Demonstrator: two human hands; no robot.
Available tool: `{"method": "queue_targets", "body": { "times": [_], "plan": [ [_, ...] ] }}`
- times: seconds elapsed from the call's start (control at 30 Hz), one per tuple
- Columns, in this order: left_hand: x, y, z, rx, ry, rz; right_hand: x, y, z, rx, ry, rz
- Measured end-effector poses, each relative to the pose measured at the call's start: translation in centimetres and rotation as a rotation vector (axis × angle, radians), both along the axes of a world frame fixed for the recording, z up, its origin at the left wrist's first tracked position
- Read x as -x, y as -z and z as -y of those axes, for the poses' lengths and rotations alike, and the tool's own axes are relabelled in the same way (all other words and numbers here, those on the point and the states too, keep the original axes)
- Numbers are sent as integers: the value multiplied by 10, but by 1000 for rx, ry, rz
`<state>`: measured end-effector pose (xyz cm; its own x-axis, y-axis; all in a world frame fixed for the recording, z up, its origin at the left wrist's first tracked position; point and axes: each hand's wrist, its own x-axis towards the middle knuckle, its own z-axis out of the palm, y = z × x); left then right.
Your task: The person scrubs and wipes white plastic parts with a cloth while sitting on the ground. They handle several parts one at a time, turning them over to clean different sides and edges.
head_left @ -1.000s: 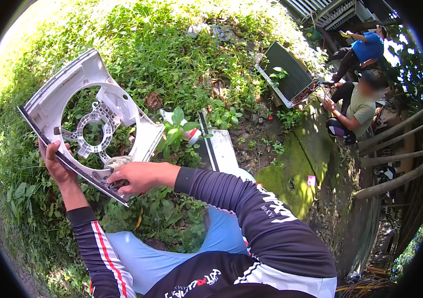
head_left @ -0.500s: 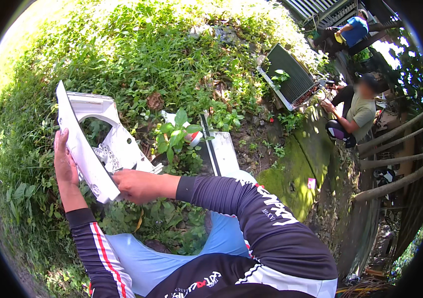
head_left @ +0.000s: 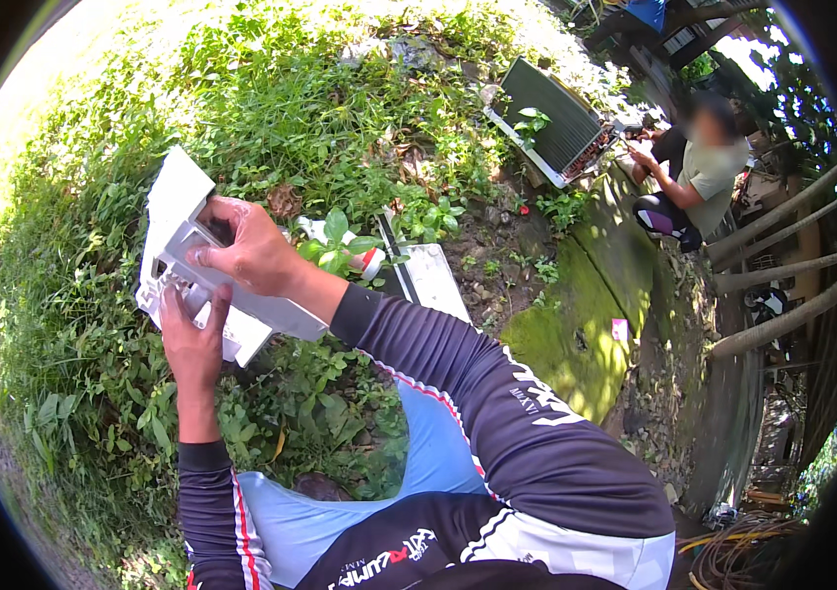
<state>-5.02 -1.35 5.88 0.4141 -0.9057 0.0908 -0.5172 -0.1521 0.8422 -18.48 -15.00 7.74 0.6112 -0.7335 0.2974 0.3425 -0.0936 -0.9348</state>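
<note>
Both hands grip a white plastic fan housing [head_left: 192, 265]: right hand [head_left: 251, 248] clasping its top, left hand [head_left: 192, 339] curled underneath. Weedy grass [head_left: 271, 108] surrounds; a crouching person [head_left: 699, 177] works beside a finned metal panel [head_left: 556, 118].

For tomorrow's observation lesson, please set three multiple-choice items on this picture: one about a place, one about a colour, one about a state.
1. Where is the grey finned panel?
A. leaning on the ground near the seated person
B. in the wearer's lap
C. hung on the wooden posts

2. What colour is the plastic housing?
A. black
B. white
C. green

3. How is the housing held?
A. lying loose in the weeds
B. by one hand only
C. by both hands

Answers:
1 A: it stands tilted on the soil beside that person.
2 B: its sunlit surface is white.
3 C: the right hand grips it from above and the left hand holds it from below, fingers closed on it.
</note>
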Motion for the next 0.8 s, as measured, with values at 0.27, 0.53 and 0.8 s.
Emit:
{"method": "queue_targets", "body": {
  "times": [0.27,0.53,0.8],
  "plan": [
    [-11,24,2,86,-25,-356,-1,16,-7,-383,-404,133],
    [-40,57,11,194,-140,-476,8,29,12,-63,-453,-415],
    [-104,64,19,126,-354,-721,31,60,11,330,-541,-961]
  ]
}}
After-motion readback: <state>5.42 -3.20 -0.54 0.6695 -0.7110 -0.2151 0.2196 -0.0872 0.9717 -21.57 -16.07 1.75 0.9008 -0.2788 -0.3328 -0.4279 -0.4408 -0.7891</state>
